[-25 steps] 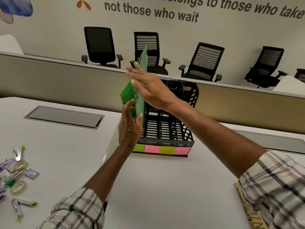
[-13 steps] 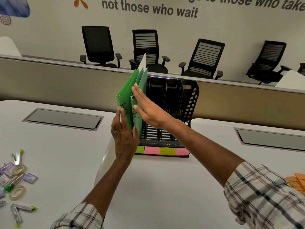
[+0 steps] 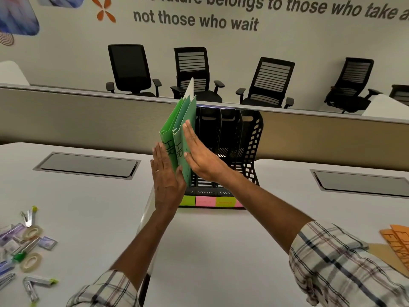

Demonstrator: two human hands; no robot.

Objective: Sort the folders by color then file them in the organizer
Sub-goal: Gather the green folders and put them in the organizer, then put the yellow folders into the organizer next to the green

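Observation:
Two green folders [image 3: 178,129] marked "HR" stand upright in the leftmost slot of the black mesh organizer [image 3: 250,142]. My left hand [image 3: 164,173] lies flat with straight fingers against their left side. My right hand [image 3: 199,155] presses flat against their right side, so the folders are sandwiched between both palms. The organizer's other slots look empty. Coloured sticky labels [image 3: 204,200] in green, pink and yellow run along its front base. Orange folders [image 3: 398,240] lie at the table's right edge.
Tape rolls, clips and small stationery [image 3: 24,251] are scattered at the left front of the white table. Two recessed cable hatches [image 3: 86,165] sit left and right. A low partition and several black office chairs [image 3: 130,67] stand behind.
The green folders have dropped down into the leftmost slot. My right hand slid from the top of the folders to their right side; my left hand flattened against the left side.

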